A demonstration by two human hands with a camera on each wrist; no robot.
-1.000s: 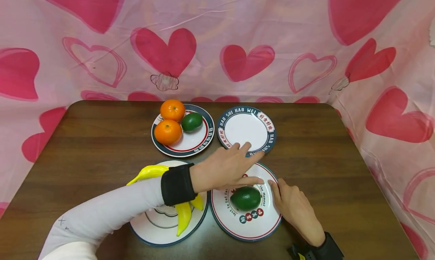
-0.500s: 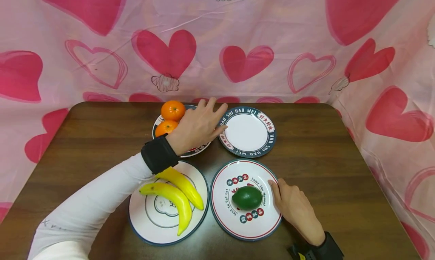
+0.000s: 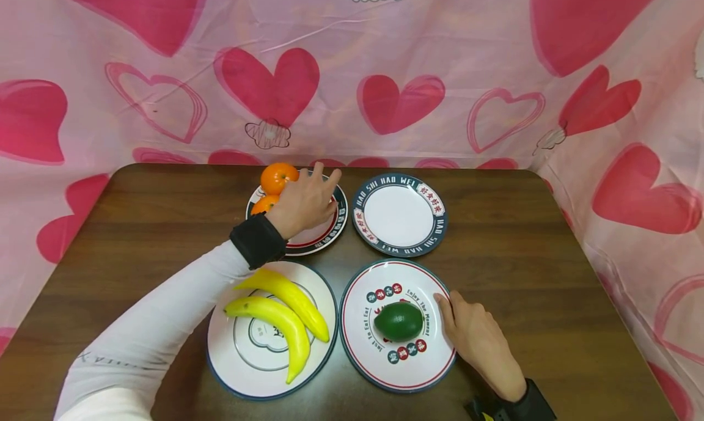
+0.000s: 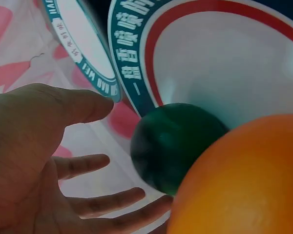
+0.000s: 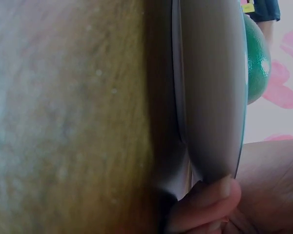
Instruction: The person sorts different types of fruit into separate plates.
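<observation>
My left hand (image 3: 305, 201) is over the back left plate (image 3: 340, 222), its fingers spread apart. In the left wrist view, thumb and fingers stand around one side of a green oval fruit (image 4: 171, 146), a gap between thumb and fruit. An orange mandarin (image 4: 249, 190) is close beside it; another mandarin (image 3: 278, 178) lies farther back on that plate. My right hand (image 3: 478, 332) grips the right edge of the front right plate (image 3: 385, 377), thumb on top and curled fingers at its underside in the right wrist view. A second green oval fruit (image 3: 399, 321) lies mid-plate.
Two yellow bananas (image 3: 283, 314) lie on the front left plate (image 3: 231, 372), whose rim is close to the front right one. A blue-rimmed plate (image 3: 398, 213) with nothing on it stands at the back right. A pink heart-patterned cloth (image 3: 341, 54) hangs behind the brown table (image 3: 522, 237).
My left hand has moved from over the front right plate back and left to the mandarin plate, most recently lowering toward the green fruit there. My right hand stays at the plate's edge.
</observation>
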